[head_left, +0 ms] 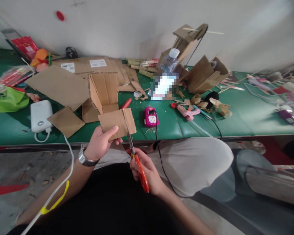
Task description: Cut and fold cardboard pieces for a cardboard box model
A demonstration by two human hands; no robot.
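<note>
My left hand (pixel 100 142) grips a small rectangular piece of cardboard (pixel 112 124) by its lower left side, thumb on top. Scissors (pixel 142 174) with orange-red handles are in my right hand (pixel 147 166), its fingers wrapped round the handles. Their blades point up and meet the cardboard near its right end, along a line that runs up to the top edge. Just behind the held piece stands a folded cardboard form (pixel 105 89). A red handle (pixel 126 103) shows beside it; the rest of that tool is hidden.
On the green table lie flat cardboard sheets (pixel 61 85), a white power bank (pixel 41 114), a magenta socket (pixel 150 117) and a pink glue gun (pixel 188 112). A plastic bottle (pixel 170 62) stands behind. A white cable (pixel 70 163) crosses my left forearm.
</note>
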